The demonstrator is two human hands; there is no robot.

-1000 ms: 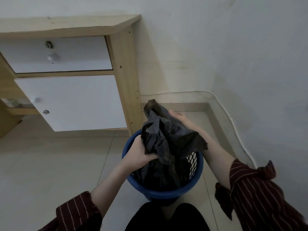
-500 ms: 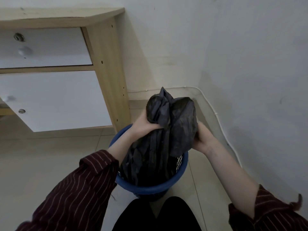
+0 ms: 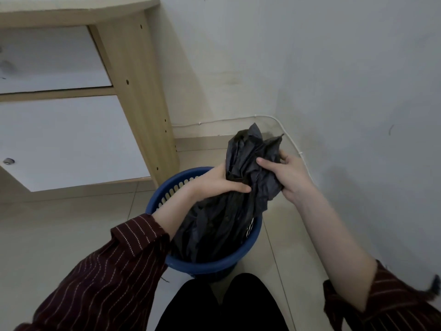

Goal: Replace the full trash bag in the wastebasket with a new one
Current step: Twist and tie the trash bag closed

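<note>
A black trash bag (image 3: 222,225) stands in a round blue wastebasket (image 3: 214,265) on the tiled floor. Its gathered top sticks up above the rim. My left hand (image 3: 214,182) is closed around the bag's neck from the left. My right hand (image 3: 285,175) grips the bunched top from the right, thumb across the plastic. The bag's lower part fills the basket and hides its inside.
A wooden desk (image 3: 136,75) with a white drawer and a white door stands close on the left of the basket. White walls (image 3: 346,91) meet in a corner behind it, with a thin cable (image 3: 224,120) along the base. My dark trousers (image 3: 222,304) are just below the basket.
Both hands have gathered the bag's loose top into a tighter bunch. My right hand moved from behind the bag to its front right. The view swung left and tilted.
</note>
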